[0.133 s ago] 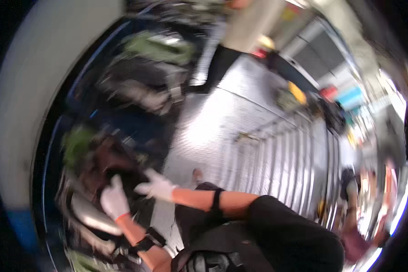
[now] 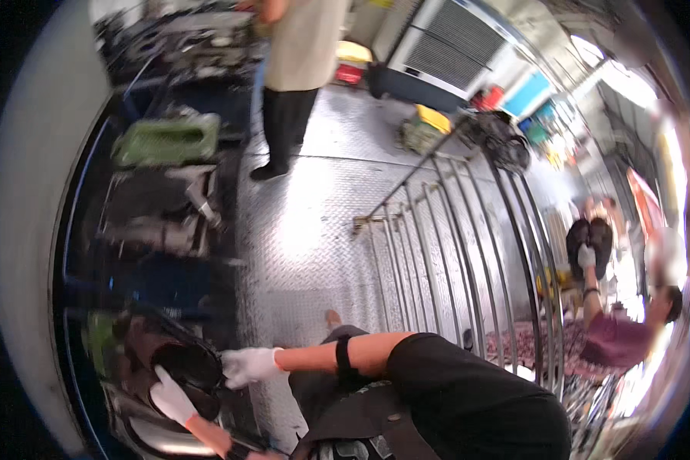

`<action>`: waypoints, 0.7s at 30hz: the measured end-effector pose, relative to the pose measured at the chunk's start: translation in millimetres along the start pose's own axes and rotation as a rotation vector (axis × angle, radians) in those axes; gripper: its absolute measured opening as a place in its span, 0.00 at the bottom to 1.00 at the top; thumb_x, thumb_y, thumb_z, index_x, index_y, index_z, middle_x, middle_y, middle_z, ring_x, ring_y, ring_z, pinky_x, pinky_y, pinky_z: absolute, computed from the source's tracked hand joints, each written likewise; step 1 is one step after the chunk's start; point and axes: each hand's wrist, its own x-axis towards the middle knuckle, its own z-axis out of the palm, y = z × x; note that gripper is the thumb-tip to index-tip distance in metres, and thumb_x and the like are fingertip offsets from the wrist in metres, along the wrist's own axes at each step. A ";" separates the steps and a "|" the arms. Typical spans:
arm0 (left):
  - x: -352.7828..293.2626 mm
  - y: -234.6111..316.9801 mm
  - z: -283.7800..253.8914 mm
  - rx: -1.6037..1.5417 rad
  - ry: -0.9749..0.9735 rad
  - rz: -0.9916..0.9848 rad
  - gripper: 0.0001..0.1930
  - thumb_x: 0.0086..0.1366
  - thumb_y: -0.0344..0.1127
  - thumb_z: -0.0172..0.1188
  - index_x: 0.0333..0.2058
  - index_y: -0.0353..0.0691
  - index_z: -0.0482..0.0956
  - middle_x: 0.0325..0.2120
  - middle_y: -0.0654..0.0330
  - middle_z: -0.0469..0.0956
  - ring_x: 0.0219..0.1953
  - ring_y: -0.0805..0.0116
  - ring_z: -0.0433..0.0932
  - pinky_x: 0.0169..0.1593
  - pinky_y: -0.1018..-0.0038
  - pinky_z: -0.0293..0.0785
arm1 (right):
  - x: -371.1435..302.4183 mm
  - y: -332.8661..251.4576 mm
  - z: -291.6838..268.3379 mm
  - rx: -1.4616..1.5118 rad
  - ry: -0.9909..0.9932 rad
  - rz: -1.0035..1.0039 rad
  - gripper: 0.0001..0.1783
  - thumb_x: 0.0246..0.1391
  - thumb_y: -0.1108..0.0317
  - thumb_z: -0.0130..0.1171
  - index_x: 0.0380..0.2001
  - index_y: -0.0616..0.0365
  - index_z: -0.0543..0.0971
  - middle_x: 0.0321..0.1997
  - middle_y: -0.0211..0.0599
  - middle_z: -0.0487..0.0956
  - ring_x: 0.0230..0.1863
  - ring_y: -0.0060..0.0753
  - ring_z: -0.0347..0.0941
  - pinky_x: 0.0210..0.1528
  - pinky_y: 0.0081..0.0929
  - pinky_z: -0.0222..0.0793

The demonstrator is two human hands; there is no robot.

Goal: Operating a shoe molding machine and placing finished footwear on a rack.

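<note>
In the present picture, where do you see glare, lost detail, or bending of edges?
Head view: strong glare on the metal floor; head view: the black part beside the left hand is too dark for much detail; head view: the pale panel's edge bows.

Bright metal is set against matt cloth!
Light is thrown back by the raised-pattern metal floor [image 2: 299, 238], a smooth metallic shine is carried by the rack bars [image 2: 461, 249]; matt white fabric is seen on the left glove [image 2: 172, 396] and right glove [image 2: 251, 366], a soft gloss is given off by the black piece [image 2: 194, 364], and hard plastic is suggested by the green tray-like piece [image 2: 149, 143].
</note>
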 end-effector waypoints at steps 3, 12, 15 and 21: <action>-15.6 15.3 27.9 0.146 -0.016 0.405 0.28 0.67 0.49 0.50 0.30 0.20 0.77 0.28 0.30 0.74 0.28 0.36 0.74 0.34 0.52 0.67 | -64.7 -11.2 -27.0 0.240 0.009 0.434 0.24 0.60 0.62 0.52 0.57 0.61 0.67 0.47 0.40 0.77 0.45 0.28 0.74 0.47 0.31 0.71; -206.6 330.2 47.1 -0.627 -0.599 1.379 0.18 0.60 0.30 0.57 0.49 0.30 0.72 0.47 0.42 0.74 0.52 0.45 0.71 0.56 0.64 0.66 | -254.4 74.0 -104.4 -0.379 0.517 0.291 0.28 0.56 0.56 0.54 0.57 0.59 0.70 0.57 0.44 0.74 0.57 0.36 0.69 0.60 0.35 0.61; -287.3 437.3 68.6 -0.450 -0.301 2.053 0.13 0.60 0.36 0.58 0.45 0.52 0.78 0.29 0.53 0.79 0.18 0.57 0.75 0.18 0.63 0.68 | -326.0 19.1 -108.4 0.014 0.787 0.456 0.32 0.54 0.51 0.56 0.57 0.61 0.69 0.56 0.49 0.75 0.56 0.40 0.71 0.59 0.31 0.63; -466.5 619.7 117.7 -0.377 -0.722 2.150 0.10 0.56 0.35 0.52 0.23 0.44 0.82 0.24 0.54 0.80 0.27 0.58 0.80 0.30 0.63 0.76 | -410.6 60.8 -124.6 -0.280 0.782 0.580 0.29 0.57 0.47 0.51 0.51 0.60 0.74 0.50 0.53 0.76 0.53 0.48 0.72 0.55 0.36 0.66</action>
